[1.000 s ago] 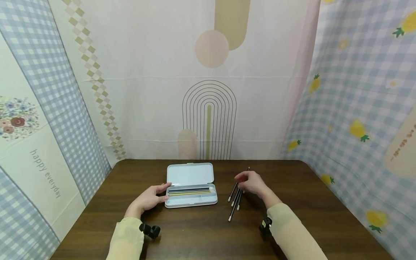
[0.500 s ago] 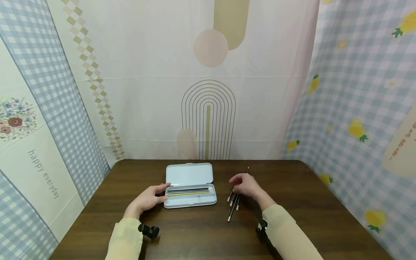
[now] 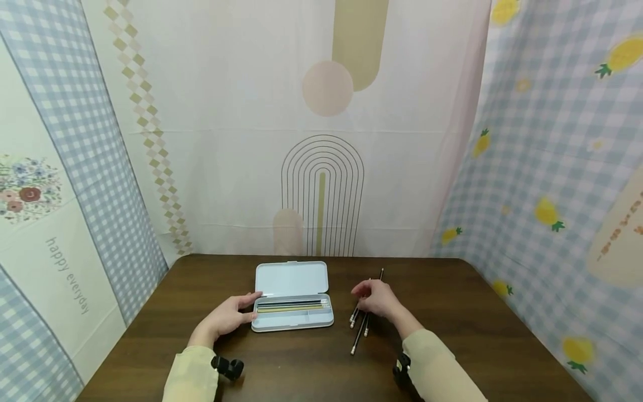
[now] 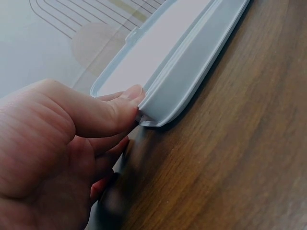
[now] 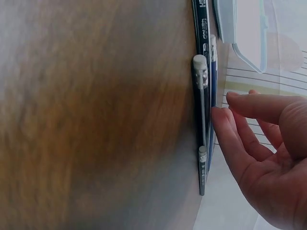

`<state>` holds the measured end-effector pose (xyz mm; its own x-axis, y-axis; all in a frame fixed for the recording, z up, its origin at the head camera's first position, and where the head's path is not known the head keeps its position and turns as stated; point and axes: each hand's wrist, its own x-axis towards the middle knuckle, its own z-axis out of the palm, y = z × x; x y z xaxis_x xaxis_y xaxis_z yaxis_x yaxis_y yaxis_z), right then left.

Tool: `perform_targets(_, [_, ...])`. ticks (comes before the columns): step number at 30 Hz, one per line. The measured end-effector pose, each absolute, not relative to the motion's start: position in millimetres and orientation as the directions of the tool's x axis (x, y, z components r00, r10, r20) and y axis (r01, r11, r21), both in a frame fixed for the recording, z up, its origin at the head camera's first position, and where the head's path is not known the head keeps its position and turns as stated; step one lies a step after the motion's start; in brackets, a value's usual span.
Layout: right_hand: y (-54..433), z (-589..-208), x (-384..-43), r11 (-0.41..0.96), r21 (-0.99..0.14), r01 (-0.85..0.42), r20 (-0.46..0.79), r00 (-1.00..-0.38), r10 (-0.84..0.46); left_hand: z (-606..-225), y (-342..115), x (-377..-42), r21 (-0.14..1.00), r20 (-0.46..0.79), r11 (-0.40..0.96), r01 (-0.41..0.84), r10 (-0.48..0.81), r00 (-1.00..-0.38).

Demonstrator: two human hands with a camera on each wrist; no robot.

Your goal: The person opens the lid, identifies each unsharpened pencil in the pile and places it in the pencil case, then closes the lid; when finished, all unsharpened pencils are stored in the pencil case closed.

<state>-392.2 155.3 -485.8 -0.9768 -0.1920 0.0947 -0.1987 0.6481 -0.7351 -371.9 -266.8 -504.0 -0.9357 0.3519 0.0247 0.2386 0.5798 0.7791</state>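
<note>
A pale blue pencil case (image 3: 271,322) stands with its lid raised on the dark wood table, several pencils (image 3: 291,306) lying in its back compartment. My left hand (image 3: 223,319) grips the case's left end, and in the left wrist view the thumb (image 4: 115,112) presses its corner. To the right of the case lies a loose bunch of dark pencils (image 3: 357,339) with white erasers. Over them, my right hand (image 3: 379,298) has bent fingers, with a gap between thumb and forefinger. In the right wrist view, a fingertip is right at a blue pencil (image 5: 213,79) beside black ones.
The wood table (image 3: 296,374) has its far edge against a patterned cloth (image 3: 226,184). A checked cloth with pineapples (image 3: 527,167) hangs along the right side. Each wrist carries a small black camera, such as the left wrist camera (image 3: 228,368).
My right hand has moved slightly left and nearer over the pencils, some of which have shifted together. The left hand stays at the case. The head view has tilted up a little.
</note>
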Motion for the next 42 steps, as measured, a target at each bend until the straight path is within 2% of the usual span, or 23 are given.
perform_targets(17, [141,-493,-389,0.713,-0.652,-0.258,0.156,-0.966,-0.208,-504,-266,-370,0.766,0.039,0.591,0.255,0.353,-0.935])
perform_targets(30, [139,-491,-386,0.694,-0.655,-0.299,0.143,-0.951,-0.274,-504,-264,-370,0.773,0.046,0.578,0.26,0.359,-0.932])
perform_targets(42, [139,-494,-386,0.69,-0.672,-0.268,0.124,-0.96,-0.252,-506,-266,-369,0.766,0.05,0.584,0.27,0.364,-0.93])
